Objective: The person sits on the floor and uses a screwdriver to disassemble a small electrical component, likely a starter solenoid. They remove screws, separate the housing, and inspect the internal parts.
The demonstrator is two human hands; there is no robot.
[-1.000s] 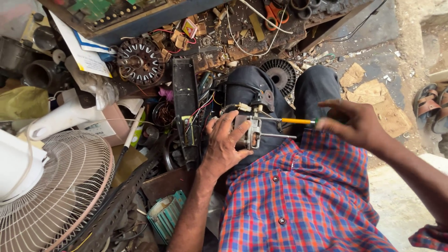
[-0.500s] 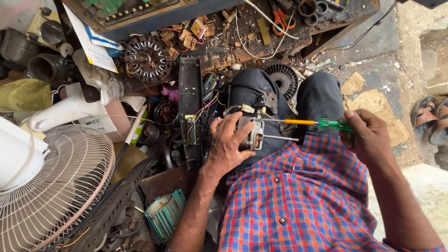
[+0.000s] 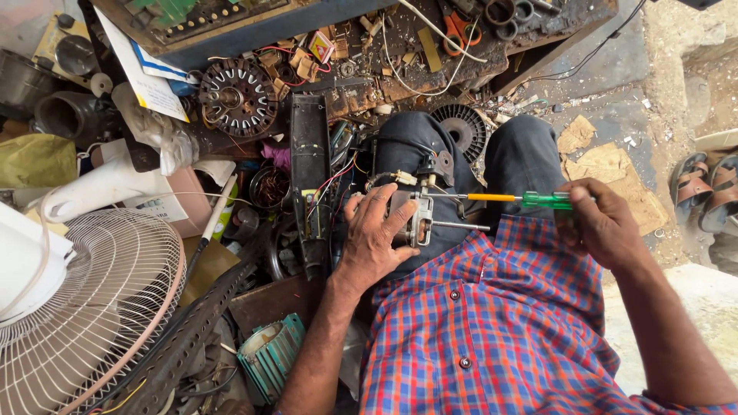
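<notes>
On the lap of a person seated amid a clutter of parts, the left hand closes over a small electric motor, fingers spread across its metal body and pressing it against the dark trousers. To the right of that hand, the right hand is closed around the green handle of a screwdriver, whose yellow-collared shaft lies level and reaches leftward to the motor's top edge. A bare steel shaft sticks out of the motor just below the screwdriver, pointing toward the right hand. Red, black and yellow wires run from the motor to a long black housing standing just left of the left hand. Beyond the knees, ahead of both hands, a round black fan rotor lies on the ground and a copper-wound stator sits farther left. A white wire fan guard fills the area well left of the left arm, with a teal ribbed motor casing beside the forearm. A pair of sandals rests on the ground to the right of the right hand.
</notes>
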